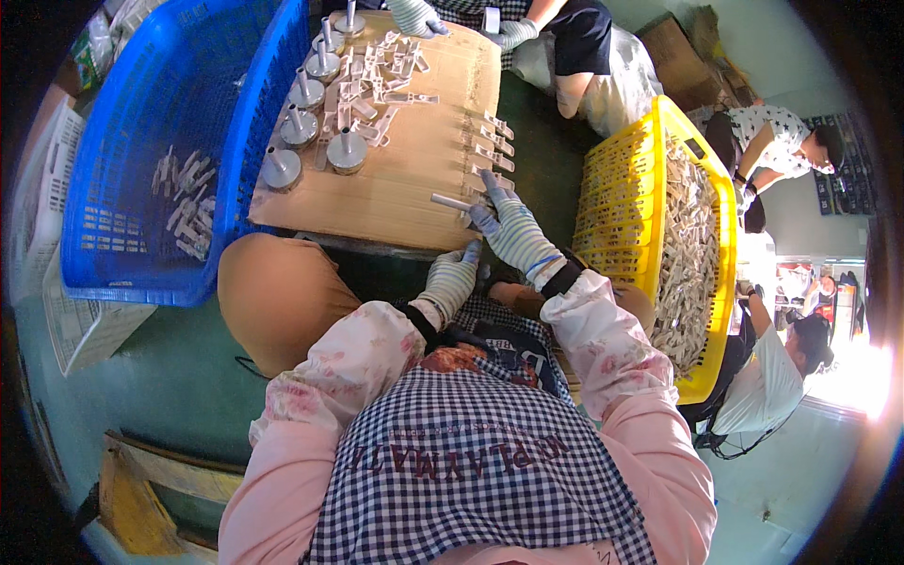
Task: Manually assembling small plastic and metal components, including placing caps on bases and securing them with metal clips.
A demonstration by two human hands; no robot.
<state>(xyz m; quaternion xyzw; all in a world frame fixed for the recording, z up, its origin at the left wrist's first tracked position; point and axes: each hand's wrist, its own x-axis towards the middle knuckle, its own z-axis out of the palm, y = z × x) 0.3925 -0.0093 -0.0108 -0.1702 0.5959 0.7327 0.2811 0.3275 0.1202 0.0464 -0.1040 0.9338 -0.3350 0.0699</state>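
At the near right corner of the cardboard-topped work surface (428, 193), my gloved right hand (516, 231) has thumb and fingers closed around a short pale rod (450, 201), which points left; its other end is hidden by the hand. My gloved left hand (450, 282) is just below, at the near edge, its fingers drawn together. What they hold, if anything, is hidden. Beyond my right hand, several flat metal clip-like parts (494, 151) lie along the right edge. Round-based metal pieces with upright stems (347, 151) stand on the left, next to a loose heap of clip-like parts (381, 80).
A blue plastic basket (141, 122) at the left holds some metal parts (193, 212). At the right stands a yellow basket (617, 179) full of similar parts. Across the work surface are a co-worker's gloved hands (414, 17). Two other people sit at the far right.
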